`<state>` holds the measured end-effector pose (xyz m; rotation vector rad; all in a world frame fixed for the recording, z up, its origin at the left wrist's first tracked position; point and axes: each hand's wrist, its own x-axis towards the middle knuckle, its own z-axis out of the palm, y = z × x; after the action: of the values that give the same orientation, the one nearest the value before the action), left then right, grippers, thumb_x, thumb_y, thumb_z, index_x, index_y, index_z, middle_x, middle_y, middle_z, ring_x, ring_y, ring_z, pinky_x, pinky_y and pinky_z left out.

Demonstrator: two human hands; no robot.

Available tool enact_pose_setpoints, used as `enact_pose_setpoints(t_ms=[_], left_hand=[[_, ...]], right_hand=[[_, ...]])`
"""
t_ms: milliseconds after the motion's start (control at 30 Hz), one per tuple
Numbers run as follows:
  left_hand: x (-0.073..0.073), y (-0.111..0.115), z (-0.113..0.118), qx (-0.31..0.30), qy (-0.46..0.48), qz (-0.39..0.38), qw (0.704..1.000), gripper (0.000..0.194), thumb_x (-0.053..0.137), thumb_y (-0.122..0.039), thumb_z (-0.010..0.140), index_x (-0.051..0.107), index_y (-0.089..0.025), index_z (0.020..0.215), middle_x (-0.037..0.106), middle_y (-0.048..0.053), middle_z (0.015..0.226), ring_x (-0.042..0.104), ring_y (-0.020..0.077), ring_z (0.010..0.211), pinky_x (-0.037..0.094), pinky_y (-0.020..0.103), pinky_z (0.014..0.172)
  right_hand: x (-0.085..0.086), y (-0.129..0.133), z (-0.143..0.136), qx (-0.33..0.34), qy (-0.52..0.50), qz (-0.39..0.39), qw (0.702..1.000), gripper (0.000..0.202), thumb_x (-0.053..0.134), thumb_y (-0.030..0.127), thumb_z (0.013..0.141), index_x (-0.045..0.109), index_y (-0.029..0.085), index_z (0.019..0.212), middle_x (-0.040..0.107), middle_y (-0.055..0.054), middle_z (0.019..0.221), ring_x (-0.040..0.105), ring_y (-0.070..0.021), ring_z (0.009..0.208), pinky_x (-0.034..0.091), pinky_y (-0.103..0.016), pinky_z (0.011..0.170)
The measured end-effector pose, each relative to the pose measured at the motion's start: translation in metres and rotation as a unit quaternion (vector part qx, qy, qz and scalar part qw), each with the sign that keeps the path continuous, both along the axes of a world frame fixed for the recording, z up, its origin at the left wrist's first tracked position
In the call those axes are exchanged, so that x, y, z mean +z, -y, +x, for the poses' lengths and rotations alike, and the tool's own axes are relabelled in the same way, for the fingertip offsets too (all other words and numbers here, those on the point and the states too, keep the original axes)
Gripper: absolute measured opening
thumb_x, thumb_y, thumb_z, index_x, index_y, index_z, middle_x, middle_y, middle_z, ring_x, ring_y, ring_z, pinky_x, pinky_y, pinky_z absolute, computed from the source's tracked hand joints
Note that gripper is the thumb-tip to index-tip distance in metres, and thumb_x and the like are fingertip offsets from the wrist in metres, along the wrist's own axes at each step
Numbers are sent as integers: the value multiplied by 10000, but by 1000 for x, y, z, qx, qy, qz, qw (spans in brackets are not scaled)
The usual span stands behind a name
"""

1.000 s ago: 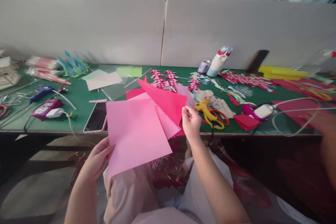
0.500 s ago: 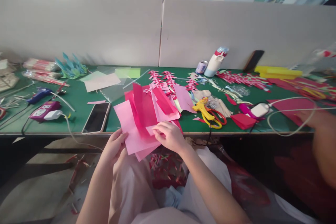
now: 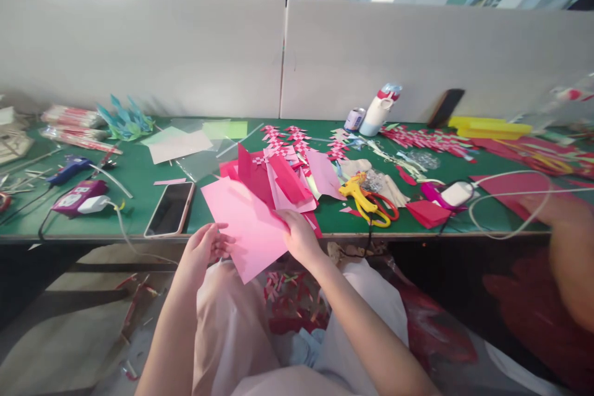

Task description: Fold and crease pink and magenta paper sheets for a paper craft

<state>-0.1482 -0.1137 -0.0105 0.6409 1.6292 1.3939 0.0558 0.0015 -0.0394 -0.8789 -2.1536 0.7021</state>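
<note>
Light pink paper (image 3: 250, 229) slants over the table's front edge above my lap. My right hand (image 3: 299, 235) grips its right side, with the thumb on top and the other fingers hidden beneath. By the paper's left edge, my left hand (image 3: 211, 243) has its fingers apart and loosely curled, holding nothing. Just behind the pink paper stands a folded red sheet (image 3: 253, 176). Whether the right hand also pinches that red sheet, I cannot tell. More red folded paper (image 3: 290, 179) and a pale pink sheet (image 3: 325, 174) lie beyond.
On the green table (image 3: 125, 216) lie a phone (image 3: 170, 209), a yellow glue gun (image 3: 359, 192), orange-handled scissors (image 3: 387, 204) and woven paper strips (image 3: 273, 136). A bottle (image 3: 378, 112) and can (image 3: 354, 119) stand behind. Another person's arm (image 3: 573, 247) reaches in at right.
My left hand has let go of the paper's left edge and spread its fingers. My right hand has shifted to the paper's right side, and the light pink paper now covers the red sheet's lower part.
</note>
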Motion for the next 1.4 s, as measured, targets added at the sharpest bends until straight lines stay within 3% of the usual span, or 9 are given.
enact_pose_setpoints(t_ms=[133, 267, 400, 700, 867, 967, 1100, 1233, 1400], left_hand=[[-14, 11, -11, -17, -116, -73, 990, 383, 607, -557, 716, 598, -181, 645, 562, 0, 478, 472, 131, 394, 324, 251, 407], [-21, 14, -11, -50, -197, -116, 972, 368, 570, -539, 746, 612, -211, 585, 567, 5, 445, 499, 162, 412, 319, 269, 442], [-19, 9, -5, -76, -257, -125, 955, 361, 585, -537, 731, 605, -219, 562, 563, -2, 425, 507, 171, 422, 333, 269, 469], [15, -17, 40, -52, -374, -75, 923, 419, 586, -354, 767, 633, -225, 1163, 734, 74, 892, 670, 254, 796, 442, 311, 691], [26, -28, 84, -110, -440, -5, 891, 474, 547, -270, 806, 582, -290, 1279, 718, 72, 1051, 667, 262, 861, 446, 325, 757], [27, -30, 93, -138, -476, -5, 868, 449, 507, -270, 837, 576, -278, 1280, 699, 84, 1124, 663, 259, 876, 443, 319, 742], [26, -28, 72, -99, -483, -52, 869, 391, 484, -278, 849, 593, -240, 1222, 702, 99, 1098, 666, 245, 869, 435, 318, 759], [21, -21, 30, -33, -493, -138, 858, 248, 443, -358, 858, 642, -218, 907, 713, 114, 905, 646, 296, 866, 409, 342, 702], [7, -13, 2, -21, -467, -205, 860, 330, 447, -532, 830, 517, -242, 690, 673, 101, 699, 639, 336, 790, 401, 377, 694]], right_hand=[[-4, -5, 2, -71, -51, -26, 996, 334, 377, 204, 909, 657, 166, 1087, 709, -125, 986, 657, -245, 939, 514, -370, 853], [-9, -6, 4, -128, -91, -61, 986, 441, 328, 404, 952, 672, 127, 954, 715, -146, 840, 680, -256, 818, 535, -348, 744], [-10, -7, 5, -148, -125, -83, 978, 518, 317, 491, 938, 661, 112, 1022, 720, -164, 911, 684, -269, 899, 536, -360, 787], [-18, -5, 3, -166, -162, -119, 965, 547, 358, 518, 914, 626, 99, 1142, 700, -196, 1066, 653, -299, 1046, 503, -422, 898], [-20, -2, 4, -163, -169, -132, 963, 524, 367, 493, 932, 621, 99, 1166, 692, -188, 1100, 656, -279, 1051, 511, -399, 897], [-20, -1, 4, -160, -172, -127, 964, 519, 346, 478, 948, 610, 104, 1191, 682, -177, 1137, 644, -263, 1085, 507, -376, 916], [-17, 0, 4, -156, -165, -108, 968, 497, 345, 463, 950, 629, 109, 1154, 693, -174, 1106, 649, -265, 1069, 507, -375, 914], [-12, 2, 4, -141, -149, -77, 976, 430, 356, 419, 949, 653, 141, 1087, 710, -160, 1039, 660, -262, 1007, 519, -372, 882], [-8, 3, 4, -103, -121, -28, 987, 344, 377, 271, 922, 641, 168, 1117, 688, -144, 1092, 634, -261, 1041, 500, -398, 927]])
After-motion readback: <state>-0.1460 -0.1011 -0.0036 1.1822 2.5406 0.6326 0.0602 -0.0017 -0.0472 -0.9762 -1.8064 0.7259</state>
